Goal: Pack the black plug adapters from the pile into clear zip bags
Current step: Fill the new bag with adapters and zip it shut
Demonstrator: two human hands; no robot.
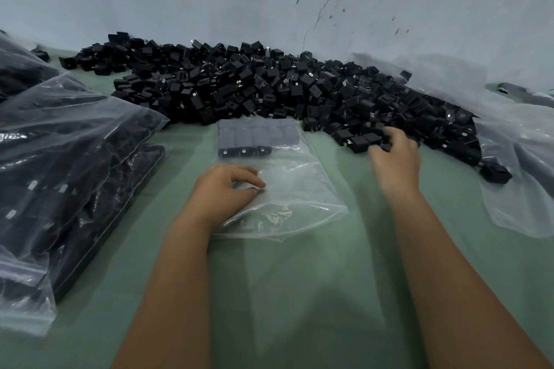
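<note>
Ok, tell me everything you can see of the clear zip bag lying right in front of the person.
The clear zip bag is thin, glossy, wrinkled plastic, lying flat on the green table, its far end against the pile of black plug adapters. A row of adapters fills that far end; the rest looks empty. The near edge is rumpled and seems open. The left hand rests on its near left part, fingers curled on the plastic. The right hand is off it, at the pile.
</note>
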